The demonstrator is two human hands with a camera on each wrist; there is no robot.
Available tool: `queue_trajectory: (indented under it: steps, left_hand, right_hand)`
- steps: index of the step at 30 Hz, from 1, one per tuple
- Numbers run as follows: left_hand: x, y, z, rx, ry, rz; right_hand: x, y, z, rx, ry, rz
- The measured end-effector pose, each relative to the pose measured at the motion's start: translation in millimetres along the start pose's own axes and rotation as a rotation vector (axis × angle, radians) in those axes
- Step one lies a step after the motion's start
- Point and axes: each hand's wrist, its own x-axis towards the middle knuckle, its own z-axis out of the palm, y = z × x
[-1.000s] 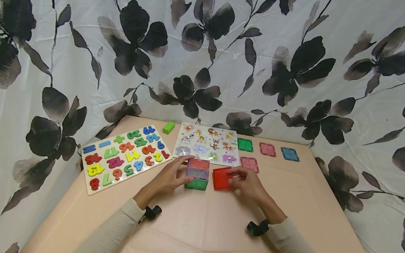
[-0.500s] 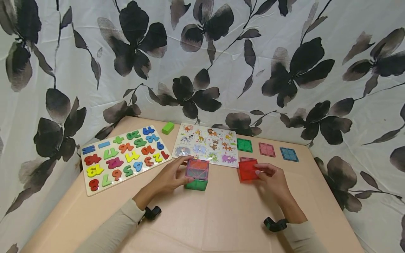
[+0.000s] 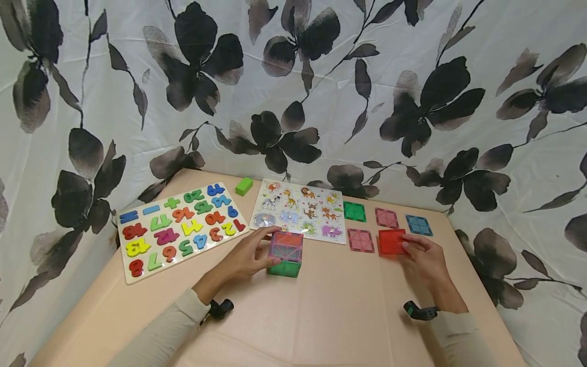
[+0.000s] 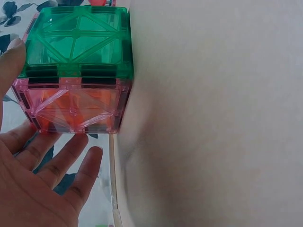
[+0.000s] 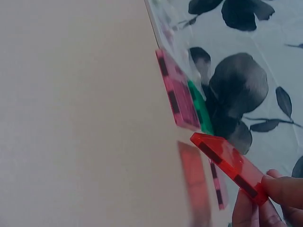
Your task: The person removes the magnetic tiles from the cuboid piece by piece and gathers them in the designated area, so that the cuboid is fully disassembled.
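Observation:
My left hand (image 3: 247,255) holds a cube of see-through magnetic tiles (image 3: 286,254) from its left side, thumb at the near side and fingers around the far side. Up close in the left wrist view, the cube shows a green face (image 4: 78,40) and a pink face (image 4: 75,106), with red-orange showing through. Further right, my right hand (image 3: 426,257) pinches a red magnetic tile (image 3: 391,242) by its right edge between thumb and fingers. The right wrist view has the red tile (image 5: 229,163) tilted above the table, its red-tinted shadow beside it.
Behind the red tile lie two pink tiles (image 3: 361,240), a green tile (image 3: 354,211) and a blue tile (image 3: 419,225). An animal puzzle board (image 3: 298,210) is at the back, a number puzzle board (image 3: 183,229) at left, with a green block (image 3: 244,186) between them.
My right hand has carried the red tile rightward from beside the cube, past the nearer pink tile. The left hand and the cube have stayed in place.

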Motion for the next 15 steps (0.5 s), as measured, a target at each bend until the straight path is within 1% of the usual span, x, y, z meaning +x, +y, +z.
queue_trajectory:
  steps: [5,9,12,15]
  left_hand:
    - [0.3,-0.6,0.0,-0.008,-0.002,0.001]
    - [0.5,-1.4,0.3,-0.008,-0.005,0.004]
    - [0.4,-1.3,0.1,-0.006,-0.007,0.004]
    - [0.4,-0.6,-0.2,-0.002,-0.004,0.003]
  right_hand:
    - [9,5,-4,-0.014,-0.013,0.068]
    - [14,8,-5,-0.040,-0.027,0.097]
    - [16,10,-6,-0.093,-0.021,0.089]
    - [14,9,-5,-0.204,0.004,0.063]
